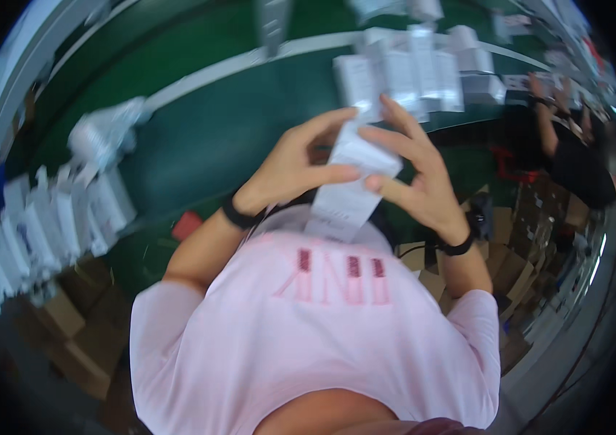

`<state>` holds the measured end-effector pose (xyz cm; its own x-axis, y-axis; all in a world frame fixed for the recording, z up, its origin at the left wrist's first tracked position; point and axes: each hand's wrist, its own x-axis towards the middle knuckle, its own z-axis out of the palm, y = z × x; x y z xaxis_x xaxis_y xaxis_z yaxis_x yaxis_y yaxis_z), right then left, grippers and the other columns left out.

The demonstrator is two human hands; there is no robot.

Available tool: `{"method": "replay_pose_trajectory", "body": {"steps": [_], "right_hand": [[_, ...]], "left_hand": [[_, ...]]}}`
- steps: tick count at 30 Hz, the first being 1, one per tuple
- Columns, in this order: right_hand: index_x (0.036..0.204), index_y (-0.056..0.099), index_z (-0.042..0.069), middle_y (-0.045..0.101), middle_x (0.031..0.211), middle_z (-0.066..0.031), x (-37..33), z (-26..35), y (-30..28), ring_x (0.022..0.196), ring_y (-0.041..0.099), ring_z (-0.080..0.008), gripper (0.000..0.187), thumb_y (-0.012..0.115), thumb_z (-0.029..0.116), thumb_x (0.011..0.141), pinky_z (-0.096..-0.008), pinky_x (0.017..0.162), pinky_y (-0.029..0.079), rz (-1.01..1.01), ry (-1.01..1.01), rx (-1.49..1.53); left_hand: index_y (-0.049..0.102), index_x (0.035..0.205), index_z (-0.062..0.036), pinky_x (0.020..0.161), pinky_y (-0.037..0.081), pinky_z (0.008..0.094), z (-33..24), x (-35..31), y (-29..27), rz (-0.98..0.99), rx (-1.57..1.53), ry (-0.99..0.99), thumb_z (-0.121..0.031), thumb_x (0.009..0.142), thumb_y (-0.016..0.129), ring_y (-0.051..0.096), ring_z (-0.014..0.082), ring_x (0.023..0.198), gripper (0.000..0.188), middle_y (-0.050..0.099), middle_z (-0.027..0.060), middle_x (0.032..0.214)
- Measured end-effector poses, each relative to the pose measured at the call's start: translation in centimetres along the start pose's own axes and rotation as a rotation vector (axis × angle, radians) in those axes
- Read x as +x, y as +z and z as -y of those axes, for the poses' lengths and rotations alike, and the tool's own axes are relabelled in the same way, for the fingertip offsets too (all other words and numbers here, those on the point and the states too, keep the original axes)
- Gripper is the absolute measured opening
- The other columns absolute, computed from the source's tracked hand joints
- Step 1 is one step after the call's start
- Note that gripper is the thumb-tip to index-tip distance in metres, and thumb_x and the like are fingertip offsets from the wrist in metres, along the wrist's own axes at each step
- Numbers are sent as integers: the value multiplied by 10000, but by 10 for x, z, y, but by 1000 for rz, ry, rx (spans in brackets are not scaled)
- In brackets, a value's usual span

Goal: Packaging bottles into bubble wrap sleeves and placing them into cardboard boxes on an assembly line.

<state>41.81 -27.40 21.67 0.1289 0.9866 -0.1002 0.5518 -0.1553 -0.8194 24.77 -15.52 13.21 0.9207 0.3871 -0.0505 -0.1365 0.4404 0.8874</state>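
In front of my chest I hold a white box, long and narrow, with faint print on its side. My left hand grips it from the left, the thumb laid across its near face. On its right side my right hand closes in, with thumb and fingers bent at the top end. That upper end is blurred, so I cannot tell whether a flap stands up there. Just beyond my fingers, a row of similar white boxes stands on the green table.
At the left stand several more white boxes, beside a crumpled clear plastic bag. Brown cardboard cartons lie below on the left, and others on the right. A person in dark clothing works at the far right.
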Motion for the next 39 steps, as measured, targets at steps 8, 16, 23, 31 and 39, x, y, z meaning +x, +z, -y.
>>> {"method": "replay_pose_trajectory", "body": {"steps": [8, 16, 23, 31, 39], "right_hand": [[1312, 500, -36, 547, 1288, -128, -34, -72, -174, 1138, 527, -199, 652, 772, 153, 751, -320, 983, 404, -637, 169, -85], [1277, 475, -80, 535, 1244, -292, 37, -357, -387, 1134, 513, -421, 838, 804, 384, 662, -444, 972, 403, -1085, 356, -856], [1147, 555, -152, 614, 1141, -278, 63, -567, -410, 1101, 584, -350, 803, 765, 477, 694, -390, 921, 439, -588, 615, -348], [1384, 284, -146, 370, 1390, -351, 95, -372, -352, 1313, 379, -412, 926, 754, 369, 775, -388, 1085, 299, -668, 271, -714], [1467, 296, 46, 366, 1464, -189, 79, -110, -151, 1281, 447, -303, 795, 730, 175, 813, -409, 1065, 325, -437, -32, -41]], "left_hand": [[284, 1475, -54, 1062, 340, 441, -22, 77, 46, -205, 260, 29, -524, 758, 722, 421, 301, 1296, 963, 387, 165, 1451], [512, 1321, -19, 981, 400, 325, -27, 36, -76, -718, 781, -289, -301, 885, 655, 542, 196, 1142, 539, 594, 129, 1229], [500, 1334, -47, 916, 407, 330, -51, 43, -158, -1173, 711, -351, -416, 862, 662, 539, 215, 1050, 621, 597, 122, 1162], [582, 1203, -13, 843, 516, 350, 69, 142, -63, -590, 833, -159, -276, 806, 718, 649, 263, 984, 495, 643, 176, 1105], [457, 1328, -178, 971, 383, 569, 148, 357, -148, -893, 1162, -176, -111, 706, 736, 432, 467, 1181, 685, 411, 255, 1286]]}}
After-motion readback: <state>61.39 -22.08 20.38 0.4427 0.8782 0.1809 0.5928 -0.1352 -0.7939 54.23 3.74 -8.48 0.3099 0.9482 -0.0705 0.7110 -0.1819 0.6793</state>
